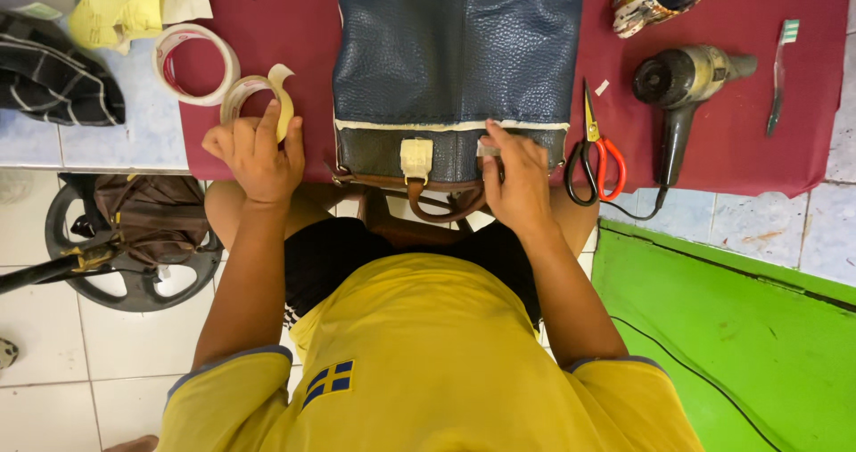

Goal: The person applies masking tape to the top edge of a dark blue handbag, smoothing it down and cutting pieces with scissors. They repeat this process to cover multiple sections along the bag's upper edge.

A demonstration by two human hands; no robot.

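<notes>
While the right hand is pinched on a small pale strip against the navy bag, a beige tape roll is gripped by the left hand.

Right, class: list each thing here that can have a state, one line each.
Dark blue leather bag: lying flat, pale tape strip along its seam.
Beige masking-tape roll: loose end lifted, under left hand.
Right hand: pressing tape on bag.
Orange-handled scissors: closed.
Grey hair dryer: lying down.
</notes>
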